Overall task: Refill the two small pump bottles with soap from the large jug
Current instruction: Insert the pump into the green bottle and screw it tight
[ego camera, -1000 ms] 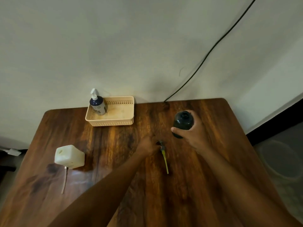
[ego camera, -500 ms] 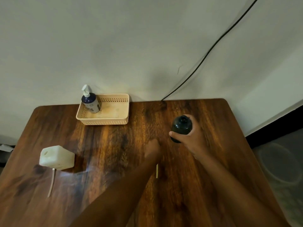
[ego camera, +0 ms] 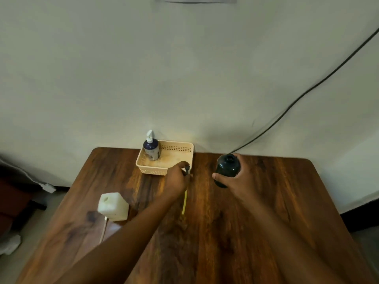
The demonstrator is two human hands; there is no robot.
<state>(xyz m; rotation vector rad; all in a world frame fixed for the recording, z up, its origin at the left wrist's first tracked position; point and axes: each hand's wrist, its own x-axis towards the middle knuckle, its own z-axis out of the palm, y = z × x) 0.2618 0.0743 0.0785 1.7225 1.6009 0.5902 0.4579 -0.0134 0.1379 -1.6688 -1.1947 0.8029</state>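
Pump (ego camera: 187, 171) now lifted off the tabletop (ego camera: 256, 222) — pinched in left fingers (ego camera: 180, 168), yellow tube hanging below. Dark bottle (ego camera: 228, 169) just right of them, right fingers (ego camera: 220, 177) wrapped round it, mouth open. Probably filled, ready for capping. Jug (ego camera: 113, 206) down-left — other bottle (ego camera: 151, 147) in basket (ego camera: 176, 148).

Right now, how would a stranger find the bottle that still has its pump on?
Start at the beige plastic basket against the wall on the wooden table. In its left corner stands a dark blue bottle. Only it carries a white pump; the black bottle is open-necked.
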